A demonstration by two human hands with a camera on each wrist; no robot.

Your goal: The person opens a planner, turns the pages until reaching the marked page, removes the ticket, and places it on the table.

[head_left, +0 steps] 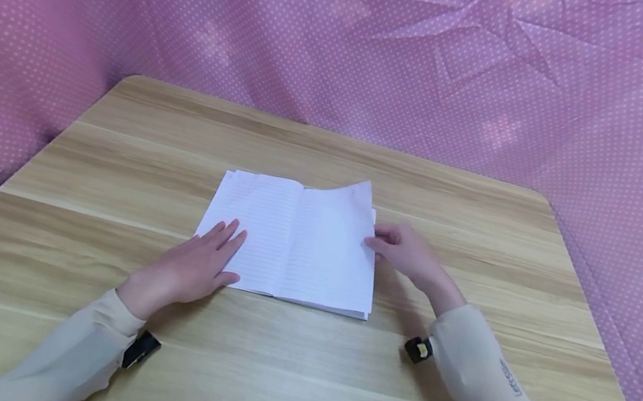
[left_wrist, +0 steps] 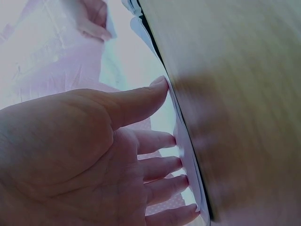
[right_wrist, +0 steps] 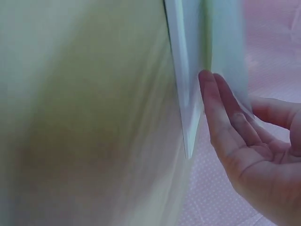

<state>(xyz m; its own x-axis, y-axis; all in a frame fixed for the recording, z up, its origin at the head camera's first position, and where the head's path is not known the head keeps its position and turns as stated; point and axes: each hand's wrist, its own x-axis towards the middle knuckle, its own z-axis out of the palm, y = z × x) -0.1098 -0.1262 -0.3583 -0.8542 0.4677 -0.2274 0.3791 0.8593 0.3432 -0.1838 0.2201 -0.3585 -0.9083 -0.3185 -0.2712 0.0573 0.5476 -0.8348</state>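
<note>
An open notebook [head_left: 266, 227] with lined white pages lies on the wooden table. My left hand [head_left: 188, 270] rests on its left page with the fingers spread and straight; in the left wrist view the fingertips [left_wrist: 164, 140] touch the paper. At the other side, my right hand [head_left: 411, 254] pinches the outer edge of a right-hand page [head_left: 328, 251] between thumb and fingers. That page is lifted, its far corner curling up. From the right wrist view, the raised sheet [right_wrist: 230, 42] stands apart from the stack of pages [right_wrist: 181, 66] beneath, with fingers behind it.
The wood-grained table [head_left: 291, 380] extends around the notebook on all sides. Pink dotted cloth [head_left: 335, 40] hangs behind the table and along both sides. Each sleeve cuff carries a small black device [head_left: 418, 349].
</note>
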